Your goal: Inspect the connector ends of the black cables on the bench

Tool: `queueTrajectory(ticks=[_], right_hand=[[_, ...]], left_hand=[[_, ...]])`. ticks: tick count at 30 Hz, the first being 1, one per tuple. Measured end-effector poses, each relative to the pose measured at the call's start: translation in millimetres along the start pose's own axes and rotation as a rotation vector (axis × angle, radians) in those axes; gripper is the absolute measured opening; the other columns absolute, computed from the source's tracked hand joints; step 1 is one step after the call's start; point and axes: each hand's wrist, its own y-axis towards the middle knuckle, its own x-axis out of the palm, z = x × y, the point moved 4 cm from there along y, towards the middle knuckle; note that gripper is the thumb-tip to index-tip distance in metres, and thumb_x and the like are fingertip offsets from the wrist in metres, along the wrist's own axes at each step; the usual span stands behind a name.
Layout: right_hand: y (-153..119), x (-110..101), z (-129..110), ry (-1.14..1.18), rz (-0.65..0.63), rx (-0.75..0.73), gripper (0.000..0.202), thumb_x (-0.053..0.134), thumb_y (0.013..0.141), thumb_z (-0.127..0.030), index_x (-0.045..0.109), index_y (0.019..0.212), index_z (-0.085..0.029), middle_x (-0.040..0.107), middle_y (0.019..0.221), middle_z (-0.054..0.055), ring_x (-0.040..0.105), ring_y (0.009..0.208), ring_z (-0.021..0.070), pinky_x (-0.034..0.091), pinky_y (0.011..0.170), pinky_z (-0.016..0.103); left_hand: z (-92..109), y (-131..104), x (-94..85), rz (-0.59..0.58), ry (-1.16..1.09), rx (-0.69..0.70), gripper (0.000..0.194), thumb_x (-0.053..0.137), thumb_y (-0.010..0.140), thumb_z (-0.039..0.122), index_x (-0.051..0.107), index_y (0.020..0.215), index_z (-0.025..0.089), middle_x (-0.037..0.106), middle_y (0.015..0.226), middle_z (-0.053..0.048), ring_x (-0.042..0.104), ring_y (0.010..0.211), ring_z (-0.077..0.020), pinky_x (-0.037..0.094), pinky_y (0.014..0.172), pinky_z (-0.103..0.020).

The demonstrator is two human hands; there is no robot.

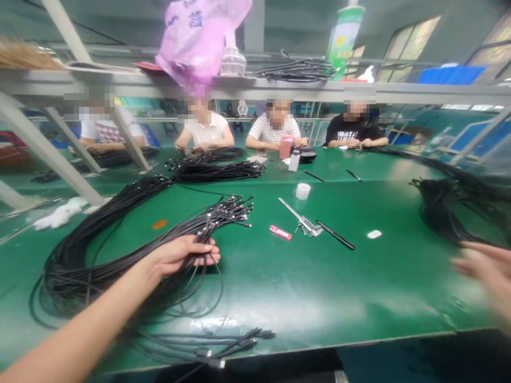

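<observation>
My left hand [191, 254] is closed around several thin black cables near their metal connector ends, at the edge of a large looped cable bundle [131, 266] on the green table [247, 287]. At the right edge, my right hand [485, 266] is blurred, beside a dark cable bundle [439, 210]; whether it grips anything is unclear. More cable ends [239, 343] lie at the table's front edge, below my left hand.
Mid-table lie a caliper [301, 219], a black pen [335, 235], a red and white item [280, 232], a tape roll [303, 191] and a white oval piece [374, 234]. Several people sit across the table beneath a metal shelf [247, 91]. Another cable pile [219, 171] lies further back.
</observation>
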Motion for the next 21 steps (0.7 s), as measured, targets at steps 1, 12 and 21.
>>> queueTrajectory(ticks=[1, 12, 21], right_hand=[[-15, 15, -23, 0.005, -0.01, -0.055, 0.029, 0.061, 0.086, -0.057, 0.069, 0.108, -0.039, 0.073, 0.098, 0.013, 0.069, 0.094, 0.031, 0.055, 0.082, 0.049], [-189, 321, -175, 0.575, -1.043, -0.121, 0.032, 0.062, 0.083, -0.052, 0.065, 0.088, -0.02, 0.063, 0.063, 0.0, 0.055, 0.045, 0.0129, 0.041, 0.039, 0.024], [-185, 323, -162, 0.661, -1.085, -0.018, 0.041, 0.063, 0.086, -0.056, 0.065, 0.084, -0.015, 0.061, 0.061, -0.001, 0.051, 0.042, 0.0073, 0.036, 0.037, 0.017]], left_hand=[[-7, 2, 2.6, -0.021, -0.011, -0.02, 0.027, 0.075, 0.078, 0.009, 0.06, 0.101, 0.006, 0.075, 0.095, -0.013, 0.073, 0.084, -0.0201, 0.058, 0.08, -0.029], [-39, -19, 16.4, -0.266, -0.077, 0.066, 0.026, 0.082, 0.073, 0.027, 0.066, 0.083, 0.009, 0.068, 0.071, -0.003, 0.053, 0.047, -0.0062, 0.042, 0.045, -0.019], [-44, 13, 11.6, -0.297, -0.076, 0.015, 0.035, 0.086, 0.067, 0.026, 0.054, 0.079, 0.015, 0.067, 0.073, -0.004, 0.063, 0.054, -0.0117, 0.049, 0.051, -0.021]])
